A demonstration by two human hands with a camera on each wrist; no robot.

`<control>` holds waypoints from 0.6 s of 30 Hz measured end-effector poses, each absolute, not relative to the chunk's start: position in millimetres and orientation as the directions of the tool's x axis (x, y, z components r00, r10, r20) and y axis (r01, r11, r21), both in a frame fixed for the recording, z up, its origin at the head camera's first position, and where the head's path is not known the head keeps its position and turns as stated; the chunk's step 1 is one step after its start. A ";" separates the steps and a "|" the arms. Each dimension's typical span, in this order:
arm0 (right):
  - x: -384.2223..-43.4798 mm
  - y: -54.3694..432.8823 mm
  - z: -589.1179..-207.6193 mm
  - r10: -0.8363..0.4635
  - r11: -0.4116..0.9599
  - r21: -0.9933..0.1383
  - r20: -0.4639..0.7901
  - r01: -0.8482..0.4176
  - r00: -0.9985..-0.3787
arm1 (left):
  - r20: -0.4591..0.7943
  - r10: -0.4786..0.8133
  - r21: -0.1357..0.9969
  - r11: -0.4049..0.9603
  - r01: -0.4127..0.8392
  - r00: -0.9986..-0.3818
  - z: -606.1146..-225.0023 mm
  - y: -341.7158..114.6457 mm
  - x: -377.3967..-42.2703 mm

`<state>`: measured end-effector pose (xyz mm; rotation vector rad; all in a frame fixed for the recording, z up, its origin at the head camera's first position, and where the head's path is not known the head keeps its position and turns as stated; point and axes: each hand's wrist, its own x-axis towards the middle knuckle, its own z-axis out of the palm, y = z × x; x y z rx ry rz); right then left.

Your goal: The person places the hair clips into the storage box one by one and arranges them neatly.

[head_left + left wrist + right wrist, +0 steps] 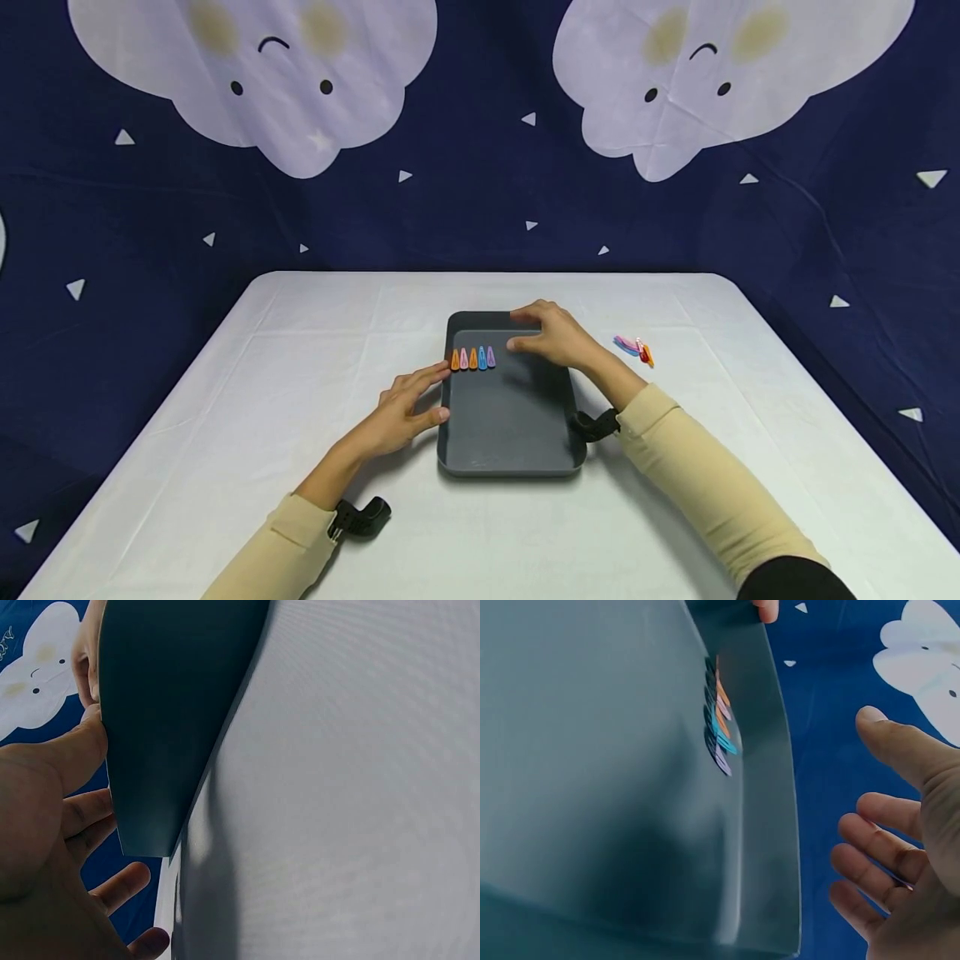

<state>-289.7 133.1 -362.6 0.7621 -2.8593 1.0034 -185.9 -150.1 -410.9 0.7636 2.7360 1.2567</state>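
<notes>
A dark grey tray [510, 442] lies on the white table. Inside it, towards the far left, several snap hair clips [473, 359] stand in a row: orange, pink, orange, blue and purple. Fingertips and thumb of my left hand [401, 412] rest at the tray's left rim; the left wrist view shows the thumb touching the edge. Over the far right part of the tray hovers my right hand [555, 335], thumb and fingers spread apart. Nothing lies between them, and the right wrist view shows those fingers loosely bent.
To the right of the tray, a small pile of more hair clips [635, 347] in pink, blue, red and orange lies on the white tablecloth [300, 350]. A navy cloth backdrop [480, 208] with white clouds hangs behind the table.
</notes>
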 end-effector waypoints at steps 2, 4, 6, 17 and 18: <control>-287.6 137.2 -359.9 -0.436 0.675 -0.579 0.185 -0.456 -0.881 | 0.168 0.447 0.721 0.552 0.419 -0.879 -411.1 -150.2 -185.9; -285.4 141.6 -357.2 -0.430 0.674 -0.582 0.193 -0.456 -0.882 | 0.165 0.448 0.723 0.551 0.417 -0.878 -410.6 -150.1 -185.8; -283.8 146.5 -355.2 -0.417 0.678 -0.585 0.192 -0.445 -0.888 | 0.159 0.449 0.723 0.554 0.413 -0.879 -410.4 -150.1 -185.8; -280.2 176.2 -351.0 -0.354 0.718 -0.591 0.147 -0.369 -0.924 | 0.153 0.447 0.723 0.557 0.409 -0.881 -410.4 -150.2 -185.7; -280.1 179.1 -350.8 -0.349 0.722 -0.589 0.145 -0.364 -0.926 | 0.154 0.449 0.723 0.556 0.410 -0.880 -410.1 -150.2 -185.5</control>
